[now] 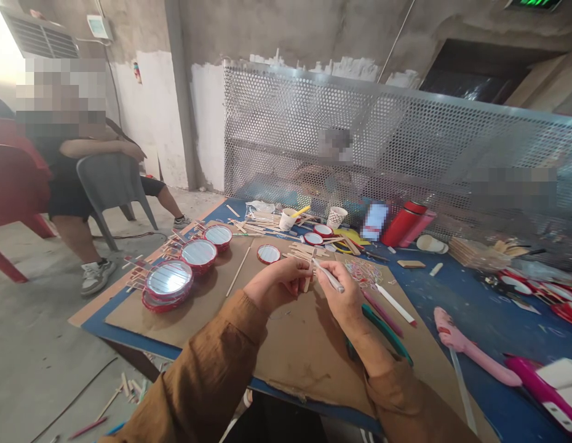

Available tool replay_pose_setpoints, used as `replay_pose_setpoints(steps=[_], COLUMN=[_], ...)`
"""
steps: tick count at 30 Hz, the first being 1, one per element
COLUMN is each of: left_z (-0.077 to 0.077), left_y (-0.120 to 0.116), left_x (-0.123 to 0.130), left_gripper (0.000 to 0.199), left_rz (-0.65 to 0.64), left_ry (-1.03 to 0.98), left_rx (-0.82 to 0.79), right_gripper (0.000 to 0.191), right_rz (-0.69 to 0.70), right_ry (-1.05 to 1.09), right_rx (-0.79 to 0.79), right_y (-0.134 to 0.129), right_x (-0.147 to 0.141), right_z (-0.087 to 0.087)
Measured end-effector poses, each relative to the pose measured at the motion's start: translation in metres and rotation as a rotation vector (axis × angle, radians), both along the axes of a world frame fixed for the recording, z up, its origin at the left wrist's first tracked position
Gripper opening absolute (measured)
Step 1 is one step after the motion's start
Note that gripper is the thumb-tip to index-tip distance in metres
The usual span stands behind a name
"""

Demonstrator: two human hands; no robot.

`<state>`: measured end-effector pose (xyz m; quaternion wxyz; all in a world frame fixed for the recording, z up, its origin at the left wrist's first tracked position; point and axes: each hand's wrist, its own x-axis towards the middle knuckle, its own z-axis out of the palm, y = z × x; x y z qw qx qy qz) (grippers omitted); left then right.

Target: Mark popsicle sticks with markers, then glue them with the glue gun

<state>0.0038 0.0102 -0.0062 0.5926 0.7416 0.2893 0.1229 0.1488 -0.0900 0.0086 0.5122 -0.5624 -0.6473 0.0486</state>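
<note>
While my left hand [277,284] curls closed around a small bundle of flat wooden craft sticks [308,278], my right hand [344,296] pinches a slim white pen [329,275] just beside them, both at frame centre above a brown cardboard sheet [309,363]. If my left grip slackens, the loose sticks could fan out and drop; a slip of the pen could mark my fingers.

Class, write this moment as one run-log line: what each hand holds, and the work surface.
left hand: craft sticks | right hand: white pen | surface: brown cardboard sheet
</note>
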Motion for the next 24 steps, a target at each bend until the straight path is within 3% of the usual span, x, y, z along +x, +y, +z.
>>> replay_pose_setpoints(steps=[24], left_z=[0.0076], left_y=[-0.0057], left_x=[0.0026], left_gripper=[0.042], left_rz=[0.049], left_ry=[0.054], left_rx=[-0.029], right_gripper=[0.022], right_rz=[-0.019], right_ry=[0.006], right_rx=[-0.025], right_y=[0.0010], right_x=[0.0039], right_z=[-0.0039])
